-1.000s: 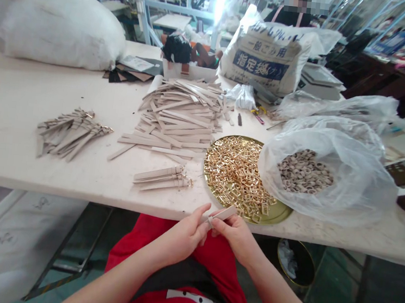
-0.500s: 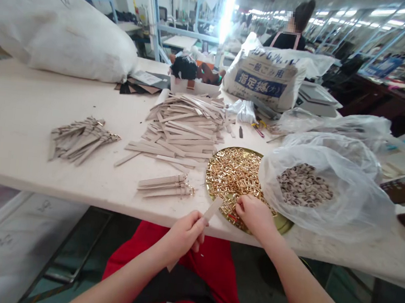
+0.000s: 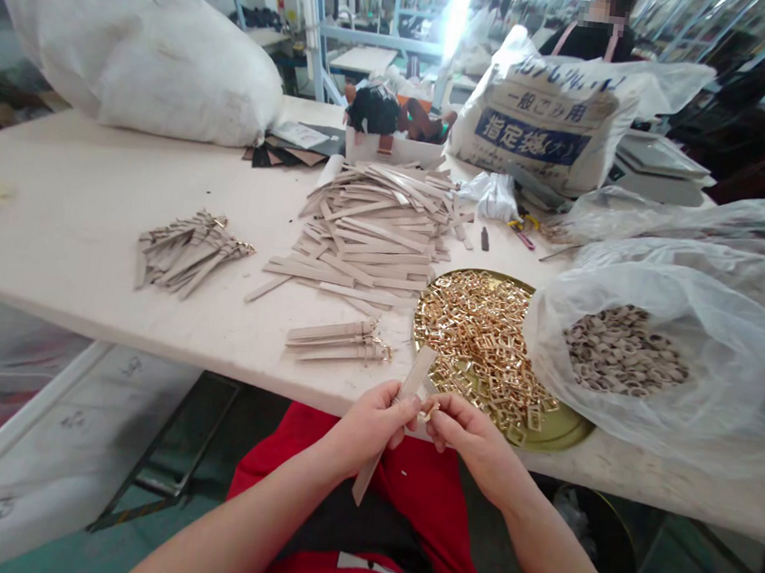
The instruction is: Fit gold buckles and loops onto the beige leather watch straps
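Observation:
My left hand (image 3: 375, 421) is closed on a flat greyish-beige strap (image 3: 418, 372), which slants up past the fingers and down below the palm. Close against it, my right hand (image 3: 469, 434) pinches a small gold buckle (image 3: 430, 411) beside the strap. The fingers partly cover the buckle. Just beyond my right hand lies a round gold tray (image 3: 565, 431) heaped with gold buckles (image 3: 481, 324). Several straps with buckles on their ends (image 3: 339, 341) rest on the table left of the tray. Farther back is a large pile of loose straps (image 3: 375, 231).
A clear plastic bag (image 3: 740, 397) of small beige loops (image 3: 625, 350) stands right of the tray. At left lies another bunch of buckled straps (image 3: 191, 253). White sacks (image 3: 153, 62) and a printed bag (image 3: 542, 126) stand behind. Another person (image 3: 593, 31) is in the background.
My right hand has come from the buckle tray to my left hand, bringing a gold buckle. The strap stays in my left hand. The view has shifted slightly.

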Demonstrator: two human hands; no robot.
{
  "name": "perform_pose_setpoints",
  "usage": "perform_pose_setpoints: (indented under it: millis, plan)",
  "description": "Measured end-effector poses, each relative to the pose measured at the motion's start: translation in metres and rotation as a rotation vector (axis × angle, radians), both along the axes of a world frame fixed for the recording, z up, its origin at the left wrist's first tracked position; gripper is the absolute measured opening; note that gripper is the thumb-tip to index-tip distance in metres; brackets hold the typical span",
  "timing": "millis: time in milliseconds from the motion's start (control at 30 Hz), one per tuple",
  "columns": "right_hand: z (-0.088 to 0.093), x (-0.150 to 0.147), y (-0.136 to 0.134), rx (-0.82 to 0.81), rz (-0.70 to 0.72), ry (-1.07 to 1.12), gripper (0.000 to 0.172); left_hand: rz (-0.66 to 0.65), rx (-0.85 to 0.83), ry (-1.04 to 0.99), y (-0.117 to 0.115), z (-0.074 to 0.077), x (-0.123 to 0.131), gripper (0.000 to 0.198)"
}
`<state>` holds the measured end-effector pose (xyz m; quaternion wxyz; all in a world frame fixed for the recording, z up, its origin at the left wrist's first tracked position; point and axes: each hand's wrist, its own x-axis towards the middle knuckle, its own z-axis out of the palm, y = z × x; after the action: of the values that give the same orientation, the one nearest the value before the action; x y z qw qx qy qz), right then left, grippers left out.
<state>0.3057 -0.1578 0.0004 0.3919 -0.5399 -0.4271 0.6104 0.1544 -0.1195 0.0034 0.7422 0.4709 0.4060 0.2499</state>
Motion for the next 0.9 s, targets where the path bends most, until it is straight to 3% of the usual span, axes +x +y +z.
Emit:
perform_pose_setpoints:
  millis: [67,167,267,367,567,767,900]
  plan:
    - [-0.003,-0.002,0.002,-0.002,0.001,-0.025,0.021,-0.027,0.046,0.062,-0.001,-0.003,-0.003,0.026]
    - [-0.004,-0.007,0.002,-0.027,-0.028,0.012,0.016,-0.053,0.255,0.264,0.0,-0.004,-0.005,0.022]
    - [-0.006,-0.011,-0.002,-0.088,-0.066,0.111,0.023,-0.046,0.442,0.417,0.002,-0.003,-0.007,0.02]
    - [-0.01,-0.011,-0.004,-0.153,-0.157,0.221,0.023,-0.052,0.468,0.446,0.002,-0.005,-0.011,0.025]
    - [-0.014,-0.005,0.006,-0.148,-0.525,0.507,0.025,-0.128,0.443,0.486,-0.012,-0.014,-0.025,0.032]
    - [-0.01,-0.012,0.002,-0.222,-0.499,0.649,0.021,-0.28,0.648,0.628,-0.013,-0.012,-0.025,0.027]
    - [-0.011,-0.014,-0.003,-0.236,-0.535,0.658,0.019,-0.309,0.783,0.719,-0.007,-0.01,-0.025,0.03]
